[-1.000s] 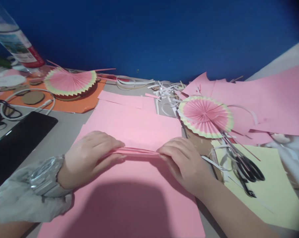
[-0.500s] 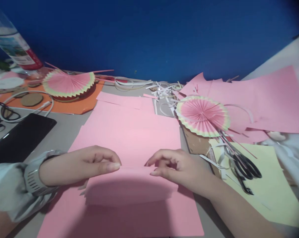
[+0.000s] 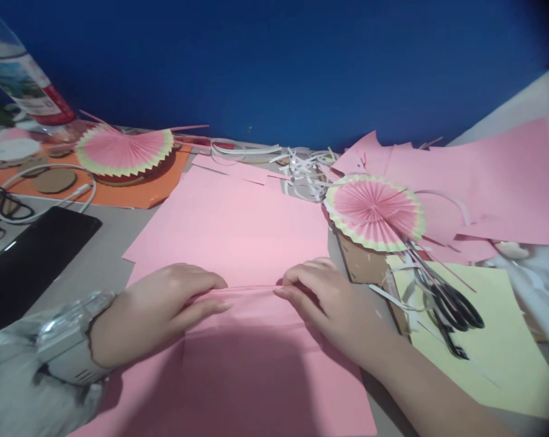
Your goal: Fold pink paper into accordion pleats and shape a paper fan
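A narrow band of pleated pink paper (image 3: 251, 290) runs crosswise between my hands, above larger pink sheets (image 3: 229, 224). My left hand (image 3: 165, 309) grips the left part of the folded edge, fingers over the far side and thumb on the near side. At the right end my right hand (image 3: 327, 303) pinches the same edge between thumb and fingers. The near part of the paper lies in shadow, so where its lower border ends is hard to make out. A watch (image 3: 74, 346) sits on my left wrist.
On the right lie a pleated pink-and-yellow paper rosette (image 3: 375, 212), black-handled scissors (image 3: 452, 306) and a pale yellow sheet (image 3: 488, 358). White paper strips (image 3: 304, 167) are heaped at the back. To the left are a phone (image 3: 42, 261), another pleated disc (image 3: 124, 152) and a bottle (image 3: 26, 73).
Both hands have moved slightly away from me with the paper edge, which now lies lower against the sheets. The pink sheets beneath have shifted and turned a little.
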Available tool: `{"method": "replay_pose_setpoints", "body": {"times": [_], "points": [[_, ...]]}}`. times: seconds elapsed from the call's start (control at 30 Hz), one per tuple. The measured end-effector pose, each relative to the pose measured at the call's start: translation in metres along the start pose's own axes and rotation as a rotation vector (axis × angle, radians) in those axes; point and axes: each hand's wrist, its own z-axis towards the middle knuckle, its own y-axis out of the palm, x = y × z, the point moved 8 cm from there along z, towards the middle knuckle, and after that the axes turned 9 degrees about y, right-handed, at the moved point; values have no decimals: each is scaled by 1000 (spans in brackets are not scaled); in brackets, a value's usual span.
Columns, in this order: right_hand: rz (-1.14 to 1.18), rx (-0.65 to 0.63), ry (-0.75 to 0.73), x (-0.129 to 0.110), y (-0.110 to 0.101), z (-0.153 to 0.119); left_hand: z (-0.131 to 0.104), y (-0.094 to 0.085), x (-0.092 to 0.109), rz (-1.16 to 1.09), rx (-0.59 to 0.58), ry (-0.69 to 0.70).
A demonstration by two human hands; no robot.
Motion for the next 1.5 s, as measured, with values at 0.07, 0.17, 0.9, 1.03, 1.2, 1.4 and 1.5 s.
{"method": "replay_pose_setpoints", "body": {"times": [0.07,0.17,0.9,1.03,1.2,1.4,1.5], "points": [[-17,9,-9,0,-1,0,1,0,-1,-47,-1,-10],[-44,7,-10,1,-1,0,1,-2,-1,-85,8,-36],[-216,8,-185,-24,5,-5,11,3,33,296,-81,103],[-272,57,-244,-29,6,1,25,10,30,162,-106,-1],[-98,36,-165,-4,-2,21,37,4,27,173,-62,49],[-14,52,-115,13,-13,23,33,0,17,92,-86,62],[9,27,-140,12,-11,22,32,-1,15,81,-76,60]]}}
